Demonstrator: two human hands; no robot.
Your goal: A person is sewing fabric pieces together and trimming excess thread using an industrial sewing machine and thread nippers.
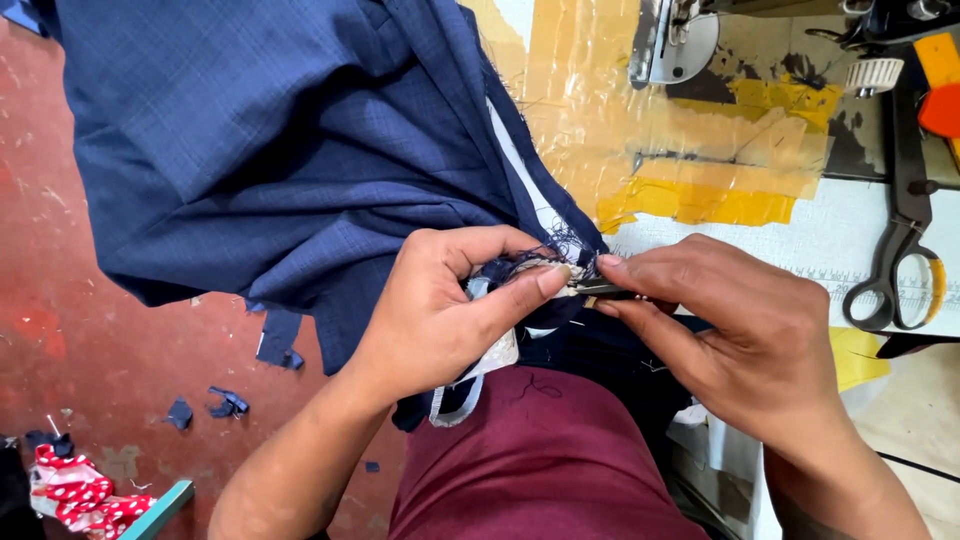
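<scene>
Navy cloth [300,150] hung over my lap; my left hand [440,310] pinched its frayed edge, while my right hand [740,330] clamped a small dark tool [610,291] (kind unclear) just beside that edge.
</scene>
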